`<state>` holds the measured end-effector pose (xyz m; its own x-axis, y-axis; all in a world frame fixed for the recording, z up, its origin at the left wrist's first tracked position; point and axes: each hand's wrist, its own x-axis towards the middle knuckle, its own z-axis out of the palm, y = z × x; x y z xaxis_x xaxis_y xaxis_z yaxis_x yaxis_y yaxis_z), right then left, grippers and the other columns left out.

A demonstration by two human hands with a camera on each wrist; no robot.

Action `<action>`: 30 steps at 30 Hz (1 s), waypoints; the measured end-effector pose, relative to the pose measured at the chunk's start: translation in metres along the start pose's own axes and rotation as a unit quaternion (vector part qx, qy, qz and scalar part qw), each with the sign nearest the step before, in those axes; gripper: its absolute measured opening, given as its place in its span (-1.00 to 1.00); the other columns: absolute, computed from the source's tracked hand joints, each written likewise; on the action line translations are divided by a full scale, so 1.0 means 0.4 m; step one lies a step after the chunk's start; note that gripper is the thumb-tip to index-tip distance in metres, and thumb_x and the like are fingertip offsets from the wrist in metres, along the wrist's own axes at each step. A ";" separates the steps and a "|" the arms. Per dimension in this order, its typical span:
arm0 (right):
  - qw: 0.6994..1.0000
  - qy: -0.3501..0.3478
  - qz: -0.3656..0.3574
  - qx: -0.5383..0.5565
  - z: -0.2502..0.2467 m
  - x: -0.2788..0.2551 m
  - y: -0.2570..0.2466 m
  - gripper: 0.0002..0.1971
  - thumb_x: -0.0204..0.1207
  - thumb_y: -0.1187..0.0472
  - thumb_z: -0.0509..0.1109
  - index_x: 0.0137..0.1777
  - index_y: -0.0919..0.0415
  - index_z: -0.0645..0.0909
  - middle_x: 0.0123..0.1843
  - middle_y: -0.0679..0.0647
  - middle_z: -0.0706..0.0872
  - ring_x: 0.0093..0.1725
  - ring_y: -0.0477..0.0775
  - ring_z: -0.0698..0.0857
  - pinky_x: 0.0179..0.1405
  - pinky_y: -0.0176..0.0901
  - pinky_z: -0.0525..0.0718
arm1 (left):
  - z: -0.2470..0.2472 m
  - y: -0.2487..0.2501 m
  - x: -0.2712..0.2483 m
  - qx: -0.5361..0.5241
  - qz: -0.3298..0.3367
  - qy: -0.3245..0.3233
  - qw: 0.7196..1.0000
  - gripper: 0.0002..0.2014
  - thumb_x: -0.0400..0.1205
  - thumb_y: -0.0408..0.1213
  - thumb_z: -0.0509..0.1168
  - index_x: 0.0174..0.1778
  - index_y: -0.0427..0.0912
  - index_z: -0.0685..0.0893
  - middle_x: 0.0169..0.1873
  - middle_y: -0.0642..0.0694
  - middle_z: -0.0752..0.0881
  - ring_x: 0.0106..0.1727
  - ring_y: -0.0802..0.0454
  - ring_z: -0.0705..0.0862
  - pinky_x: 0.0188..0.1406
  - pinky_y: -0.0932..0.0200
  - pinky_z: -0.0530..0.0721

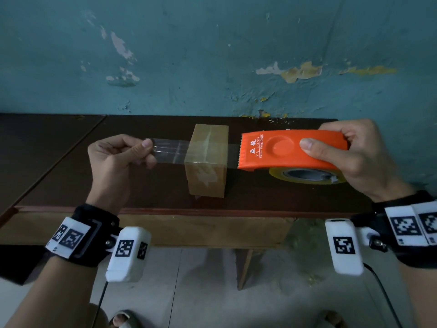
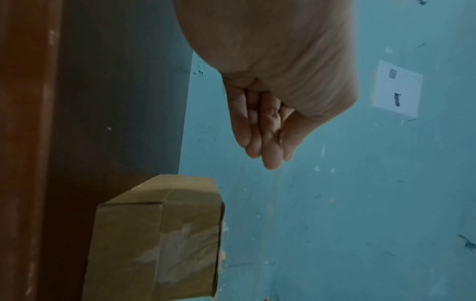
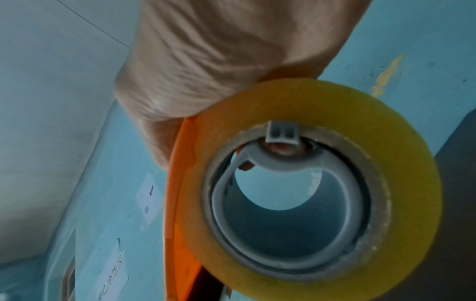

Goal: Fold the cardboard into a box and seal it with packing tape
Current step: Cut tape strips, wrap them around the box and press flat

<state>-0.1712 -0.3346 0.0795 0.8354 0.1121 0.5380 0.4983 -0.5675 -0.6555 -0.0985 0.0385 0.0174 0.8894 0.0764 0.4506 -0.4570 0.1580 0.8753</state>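
Your box [image 1: 207, 159] stands folded on the dark table [image 1: 272, 197], with earlier tape already shining on its near face. Your left hand [image 1: 113, 157], at nine o'clock from the box, pinches the free end of the clear strip [image 1: 170, 150] between thumb and fingers; your right hand [image 1: 352, 155], at three o'clock, is clamped round the orange dispenser [image 1: 290, 147], thumb on top, with the yellowish roll [image 3: 309, 183] beneath it. The strip runs taut across the top of the box, and whether it already touches the cardboard cannot be told from here. The main risk, as I judge it, is lowering the two ends unevenly: the strip would land crooked, crease, or miss the seam. Let the tension go slack and the tape may fold and stick to itself or to your fingers. The box looks light, so a hard tug against the cutter teeth could drag or tip it toward three o'clock.
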 end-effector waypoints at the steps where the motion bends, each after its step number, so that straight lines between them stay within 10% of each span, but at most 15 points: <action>1: 1.000 -0.002 0.001 -0.010 -0.004 0.000 -0.001 -0.46 0.44 -0.24 0.47 -0.47 0.24 0.61 -0.57 0.12 0.54 -0.58 0.04 0.52 -0.55 -0.21 0.39 | 0.004 0.001 -0.001 0.000 0.002 -0.003 1.000 -0.63 0.61 -0.53 0.47 -0.49 -0.08 0.78 -0.60 0.02 0.69 -0.54 0.11 0.70 -0.41 0.26 0.67; 18: 0.957 0.012 0.070 -0.281 0.059 0.010 -0.019 -0.34 0.43 -0.34 0.47 -0.58 0.25 0.52 -0.66 0.00 0.44 -0.62 0.03 0.50 -0.48 -0.19 0.26 | 0.114 0.014 -0.041 -0.024 0.026 -0.072 0.997 -0.87 0.56 -0.47 0.50 -0.30 -0.34 0.72 -0.52 -0.11 0.80 -0.50 0.04 0.79 -0.45 0.16 0.75; 23: 0.915 0.110 0.164 -0.352 0.062 0.019 0.003 -0.40 0.48 -0.20 0.54 -0.57 0.27 0.55 -0.62 0.12 0.48 -0.58 0.13 0.48 -0.46 -0.14 0.34 | 0.108 0.026 -0.042 -0.063 0.023 -0.065 0.996 -0.83 0.52 -0.38 0.53 -0.37 -0.22 0.74 -0.57 -0.08 0.75 -0.59 0.08 0.69 -0.52 0.22 0.65; 30: 0.931 0.099 0.209 -0.282 0.065 0.025 0.016 -0.31 0.59 -0.28 0.43 -0.37 0.43 0.65 -0.45 0.35 0.66 -0.48 0.28 0.64 -0.39 -0.02 0.57 | 0.081 0.016 -0.032 -0.055 -0.003 -0.096 0.994 -0.77 0.59 -0.43 0.47 -0.37 -0.10 0.79 -0.56 -0.06 0.76 -0.57 0.08 0.69 -0.46 0.23 0.69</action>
<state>-0.1538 -0.3159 0.0671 0.8417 -0.3367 0.4222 -0.1094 -0.8719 -0.4772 -0.1127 0.0066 0.0230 0.8703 -0.1119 0.4797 -0.4392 0.2647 0.8585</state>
